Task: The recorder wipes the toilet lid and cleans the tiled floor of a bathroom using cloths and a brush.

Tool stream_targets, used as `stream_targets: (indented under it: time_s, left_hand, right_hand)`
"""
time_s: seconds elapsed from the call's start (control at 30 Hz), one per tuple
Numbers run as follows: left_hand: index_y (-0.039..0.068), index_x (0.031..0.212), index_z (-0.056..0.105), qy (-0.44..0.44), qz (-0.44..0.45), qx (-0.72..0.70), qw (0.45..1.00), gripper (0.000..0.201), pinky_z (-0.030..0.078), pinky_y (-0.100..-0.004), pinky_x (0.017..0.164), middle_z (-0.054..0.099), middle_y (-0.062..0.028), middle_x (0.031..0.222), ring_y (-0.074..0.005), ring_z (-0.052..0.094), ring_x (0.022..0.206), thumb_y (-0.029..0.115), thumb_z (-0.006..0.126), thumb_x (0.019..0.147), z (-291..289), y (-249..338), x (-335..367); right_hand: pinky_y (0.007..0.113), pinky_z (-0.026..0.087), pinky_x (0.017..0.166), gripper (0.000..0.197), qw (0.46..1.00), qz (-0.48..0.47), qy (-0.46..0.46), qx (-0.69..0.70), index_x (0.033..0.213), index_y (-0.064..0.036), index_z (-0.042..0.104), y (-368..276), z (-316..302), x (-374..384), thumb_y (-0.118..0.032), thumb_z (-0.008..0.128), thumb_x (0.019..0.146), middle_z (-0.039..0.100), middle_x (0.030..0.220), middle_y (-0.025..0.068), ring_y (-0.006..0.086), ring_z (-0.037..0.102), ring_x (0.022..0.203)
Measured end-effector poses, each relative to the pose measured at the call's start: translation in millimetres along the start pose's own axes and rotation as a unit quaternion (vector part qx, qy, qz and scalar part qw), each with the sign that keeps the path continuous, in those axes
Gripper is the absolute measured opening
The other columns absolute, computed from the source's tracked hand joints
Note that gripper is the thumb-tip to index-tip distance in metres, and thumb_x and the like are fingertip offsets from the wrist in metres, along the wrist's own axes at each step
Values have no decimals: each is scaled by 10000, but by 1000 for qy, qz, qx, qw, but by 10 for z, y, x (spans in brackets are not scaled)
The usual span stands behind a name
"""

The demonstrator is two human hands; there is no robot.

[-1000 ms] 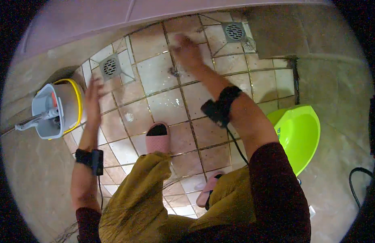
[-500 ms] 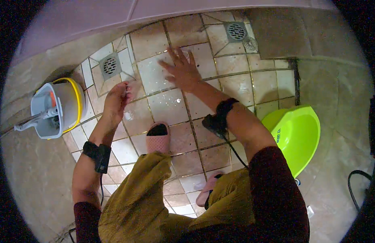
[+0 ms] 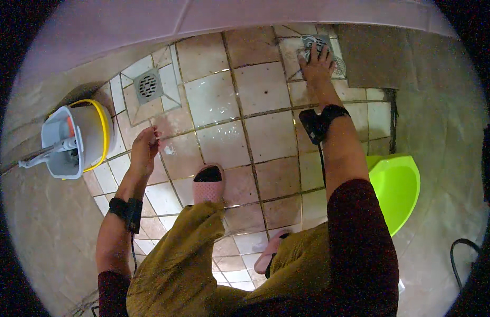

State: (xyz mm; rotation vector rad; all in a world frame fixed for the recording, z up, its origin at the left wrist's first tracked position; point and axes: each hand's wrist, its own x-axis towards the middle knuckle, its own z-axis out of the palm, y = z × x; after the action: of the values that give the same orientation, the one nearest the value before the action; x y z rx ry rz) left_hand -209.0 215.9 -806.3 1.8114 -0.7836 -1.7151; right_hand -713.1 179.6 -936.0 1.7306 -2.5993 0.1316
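My right hand (image 3: 319,67) reaches to the far right floor drain (image 3: 320,41), its fingers spread over the grate's near edge. A thin whitish loop (image 3: 308,40) shows at its fingertips; I cannot tell what it is. A small round perforated drain cover (image 3: 339,67) lies beside that hand. My left hand (image 3: 144,149) hovers low over the tiles, fingers curled together; what is inside them, if anything, is hidden. Beyond it is the left floor drain (image 3: 148,86), its square slotted grate set in the tiles. Wet white tiles (image 3: 210,100) shine between my hands.
A grey bucket (image 3: 91,138) with a yellow rim and a grey mop wringer (image 3: 62,140) stands at the left. A lime-green basin (image 3: 398,193) sits by my right arm. My feet wear pink slippers (image 3: 208,189). A pale ledge (image 3: 229,13) runs along the far side.
My right hand has moved right and farther away, from the middle wet tiles to the right drain. My left hand has drawn back slightly toward me and left.
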Motion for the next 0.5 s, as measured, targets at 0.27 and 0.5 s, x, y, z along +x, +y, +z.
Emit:
stream_targets:
  time_s: [0.27,0.5]
  left_hand:
    - [45,1040,539,-21,49,50,997,234,426,-218,568,564,-21,816,-106,508,638,210,530,875,53,-51,3]
    - [51,1028,554,-17,6,17,1000,212,418,-209,576,559,-11,822,-99,507,635,194,521,874,311,71,10]
  right_hand:
    - [540,76,1052,799,971,-95,35,215,1397,-193,222,-920,122,239,-572,520,759,123,1430,232,436,134,1300]
    - [494,228,1032,654,903,-375,-29,208,1303,-151,388,-1613,-97,-594,-368,639,739,332,1362,146,339,246,1282]
